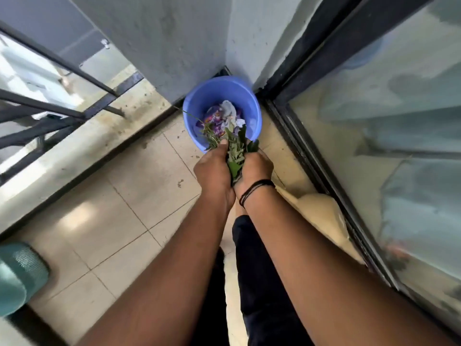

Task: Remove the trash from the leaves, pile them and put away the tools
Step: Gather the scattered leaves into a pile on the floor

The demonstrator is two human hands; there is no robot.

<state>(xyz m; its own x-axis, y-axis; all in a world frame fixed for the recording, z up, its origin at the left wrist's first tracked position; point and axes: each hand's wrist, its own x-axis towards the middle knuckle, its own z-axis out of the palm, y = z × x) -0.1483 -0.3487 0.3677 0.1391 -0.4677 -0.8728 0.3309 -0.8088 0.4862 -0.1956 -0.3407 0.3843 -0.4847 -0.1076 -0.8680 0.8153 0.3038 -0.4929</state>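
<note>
Beige floor tiles [119, 221] ran up to a grey wall corner [194, 41], where a blue bucket [245, 92] stood beside the sliding glass door [374, 121]. We held a bunch of green leaves [235, 156] pressed between our left hand [214, 171] and right hand [257, 168], both curled round it, over the bucket's near rim. Purple wrappers [214, 119] (crumpled, mixed with pale scraps) lay inside the bucket. A teal basket [20, 275] sat at our left.

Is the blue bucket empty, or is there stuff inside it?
Not empty. The blue bucket holds purple wrappers and crumpled paper at its bottom, though most of its inner wall still shows.
</note>
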